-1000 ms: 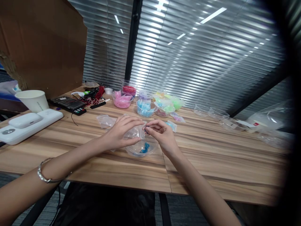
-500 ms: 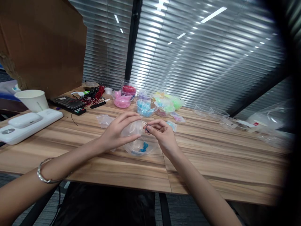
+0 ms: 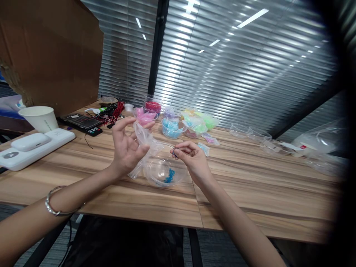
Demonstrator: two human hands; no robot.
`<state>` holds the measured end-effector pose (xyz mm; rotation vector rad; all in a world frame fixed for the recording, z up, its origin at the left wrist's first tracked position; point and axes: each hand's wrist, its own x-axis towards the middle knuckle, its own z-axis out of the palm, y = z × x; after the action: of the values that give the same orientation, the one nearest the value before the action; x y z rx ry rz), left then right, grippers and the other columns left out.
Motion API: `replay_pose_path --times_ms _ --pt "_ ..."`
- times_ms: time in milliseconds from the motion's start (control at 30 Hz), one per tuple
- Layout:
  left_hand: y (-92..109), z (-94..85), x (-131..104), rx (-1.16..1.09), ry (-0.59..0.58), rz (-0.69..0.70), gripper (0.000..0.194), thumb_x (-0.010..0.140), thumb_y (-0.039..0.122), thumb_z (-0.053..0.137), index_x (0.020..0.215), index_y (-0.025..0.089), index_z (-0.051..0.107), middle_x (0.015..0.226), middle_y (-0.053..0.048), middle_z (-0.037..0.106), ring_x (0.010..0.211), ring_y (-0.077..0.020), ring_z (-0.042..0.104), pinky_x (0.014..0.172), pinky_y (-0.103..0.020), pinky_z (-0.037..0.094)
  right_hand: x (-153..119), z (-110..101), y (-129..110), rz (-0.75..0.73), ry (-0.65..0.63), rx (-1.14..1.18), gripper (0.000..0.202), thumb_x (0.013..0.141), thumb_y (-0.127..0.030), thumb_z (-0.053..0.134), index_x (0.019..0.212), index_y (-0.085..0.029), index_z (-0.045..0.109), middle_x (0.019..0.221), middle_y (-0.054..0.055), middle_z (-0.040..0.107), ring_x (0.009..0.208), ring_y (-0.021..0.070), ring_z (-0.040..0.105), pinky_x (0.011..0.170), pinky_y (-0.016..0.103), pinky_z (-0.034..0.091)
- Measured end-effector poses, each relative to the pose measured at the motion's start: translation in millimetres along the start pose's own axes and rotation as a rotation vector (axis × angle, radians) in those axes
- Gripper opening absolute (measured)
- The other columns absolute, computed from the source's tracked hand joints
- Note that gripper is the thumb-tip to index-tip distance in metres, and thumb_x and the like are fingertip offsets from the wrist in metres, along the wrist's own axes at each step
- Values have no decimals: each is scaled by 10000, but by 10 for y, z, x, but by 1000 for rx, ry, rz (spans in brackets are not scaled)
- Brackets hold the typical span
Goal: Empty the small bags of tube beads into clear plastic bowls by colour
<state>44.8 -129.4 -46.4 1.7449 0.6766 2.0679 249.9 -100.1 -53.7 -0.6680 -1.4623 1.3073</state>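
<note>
My left hand (image 3: 126, 148) is raised above the wooden table (image 3: 250, 193) and grips a small clear plastic bag (image 3: 144, 142) that hangs crumpled from its fingers. My right hand (image 3: 191, 157) hovers over the far rim of a clear plastic bowl (image 3: 155, 168), thumb and fingers pinched on a tiny dark blue piece. A few blue bits (image 3: 169, 175) lie in the bottom of the bowl. A metal bangle (image 3: 52, 207) is on my left wrist.
Behind stand bowls of pink (image 3: 144, 118), red (image 3: 152, 105), blue (image 3: 171, 128) and green (image 3: 204, 122) pieces, with empty clear bowls (image 3: 244, 130) and plastic bags (image 3: 319, 142) to the right. At left are a paper cup (image 3: 40, 118), a white device (image 3: 30, 146) and a calculator (image 3: 80, 121).
My left hand lifted the clear bag up and to the left, off the bowl. My right hand stayed over the bowl with its fingers pinched.
</note>
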Motion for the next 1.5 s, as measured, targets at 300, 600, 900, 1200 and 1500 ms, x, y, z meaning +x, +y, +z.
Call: replay_pose_path --times_ms 300,600,900,1200,1500 --pt "-226 -64 -18 -15 -274 -22 775 715 266 803 1329 325 334 1231 -46 516 1280 -246 500 1138 -456 350 5 -18 15 -33 26 6 151 748 -237 776 861 -210 680 814 25 746 730 137 676 694 265 533" --pt "-172 -50 -19 99 -453 -259 892 646 277 848 1358 326 314 1378 -82 473 1318 -286 460 1154 -527 275 17 -44 23 -54 64 -20 153 748 -239 779 868 -214 688 815 28 741 749 145 687 712 273 552" --pt "-148 -32 -61 142 -664 -422 903 699 335 806 1414 298 256 1233 -89 598 1355 -275 409 1152 -511 250 -3 8 -23 -72 30 -66 133 750 -232 771 860 -223 696 848 26 740 788 156 697 728 280 564" --pt "-181 -44 -75 170 -674 -450 809 762 362 753 1410 311 273 1254 -68 563 1292 -246 456 1139 -495 249 5 5 -21 -73 -7 -100 137 763 -243 758 883 -223 694 859 26 728 829 164 689 778 304 559" --pt "-157 -43 -61 207 -701 -450 770 766 395 742 1391 301 303 1273 -62 560 1300 -252 443 1131 -478 258 8 -3 -5 -73 -7 -132 150 754 -242 763 888 -229 696 866 24 714 825 156 669 755 286 539"
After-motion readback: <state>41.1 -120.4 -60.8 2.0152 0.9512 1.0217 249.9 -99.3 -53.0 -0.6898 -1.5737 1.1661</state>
